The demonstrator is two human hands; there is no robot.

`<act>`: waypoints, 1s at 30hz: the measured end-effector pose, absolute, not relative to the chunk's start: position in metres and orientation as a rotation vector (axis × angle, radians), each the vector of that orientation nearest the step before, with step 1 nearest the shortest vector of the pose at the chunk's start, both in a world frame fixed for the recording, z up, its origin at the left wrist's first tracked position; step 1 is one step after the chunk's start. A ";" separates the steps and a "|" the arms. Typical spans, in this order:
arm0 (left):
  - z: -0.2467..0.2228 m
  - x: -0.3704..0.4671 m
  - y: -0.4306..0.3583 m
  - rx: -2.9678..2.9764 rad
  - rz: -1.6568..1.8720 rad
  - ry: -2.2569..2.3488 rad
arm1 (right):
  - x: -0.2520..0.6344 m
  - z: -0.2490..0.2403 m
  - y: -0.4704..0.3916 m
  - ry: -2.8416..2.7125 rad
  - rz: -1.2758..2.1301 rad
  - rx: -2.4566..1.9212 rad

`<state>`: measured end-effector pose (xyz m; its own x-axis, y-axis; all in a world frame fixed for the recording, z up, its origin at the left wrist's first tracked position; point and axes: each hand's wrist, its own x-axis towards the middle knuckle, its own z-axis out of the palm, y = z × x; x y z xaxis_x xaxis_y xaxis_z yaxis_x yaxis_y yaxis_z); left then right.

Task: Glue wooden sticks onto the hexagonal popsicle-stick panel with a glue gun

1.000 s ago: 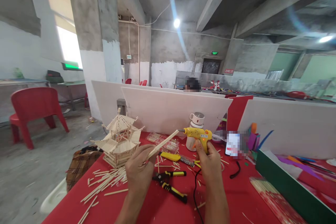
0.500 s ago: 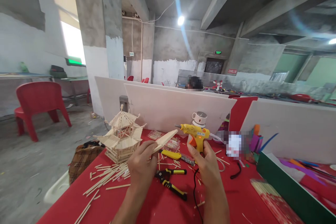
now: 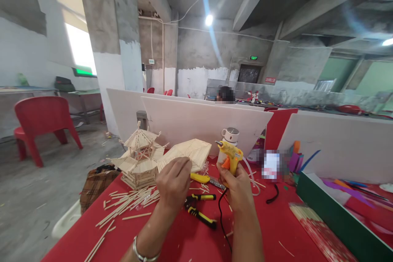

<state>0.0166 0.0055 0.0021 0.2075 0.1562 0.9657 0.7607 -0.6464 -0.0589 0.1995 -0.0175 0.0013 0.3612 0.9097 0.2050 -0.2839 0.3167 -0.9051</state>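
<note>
Closed on the near edge of a flat panel of pale wooden sticks [image 3: 193, 150], my left hand [image 3: 174, 182] holds it tilted above the table, its broad face showing. My right hand [image 3: 235, 182] is wrapped round the handle of a yellow hot glue gun [image 3: 231, 153] with an orange trigger. The gun's nozzle points left, toward the panel's right end, apart from it. Left of the panel stands a stick-built pagoda model [image 3: 141, 157] with tiered roofs. Below my hands lie black-and-yellow pliers [image 3: 199, 211] and a yellow utility knife [image 3: 201, 178].
Loose sticks [image 3: 132, 200] lie scattered on the red tabletop [image 3: 172, 245]. A white lidded cup [image 3: 231, 135] stands behind the glue gun. At right are a green box [image 3: 337, 217] and packed sticks [image 3: 319, 229]. White boards [image 3: 202, 118] wall the back; a person's head [image 3: 225, 95] shows beyond.
The panel has turned from nearly edge-on to show its broad face, and my left hand has turned with it. The glue gun has tilted and shifted slightly. The view has moved a little.
</note>
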 end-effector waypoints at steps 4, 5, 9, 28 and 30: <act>0.008 0.019 0.014 -1.969 -1.478 -0.695 | 0.204 0.001 -0.008 -0.602 1.014 -0.829; 0.009 0.018 0.015 -1.970 -1.473 -0.659 | 0.206 0.001 -0.006 -0.564 1.013 -0.824; 0.012 0.011 0.016 -2.013 -1.462 -0.563 | 0.216 -0.003 -0.001 -0.541 0.948 -0.806; 0.041 -0.048 0.014 -2.738 -2.060 -2.111 | 0.224 -0.015 -0.007 -1.183 0.895 -0.972; 0.044 -0.048 0.016 -2.812 -1.992 -2.098 | 0.223 -0.016 -0.009 -1.207 0.897 -1.014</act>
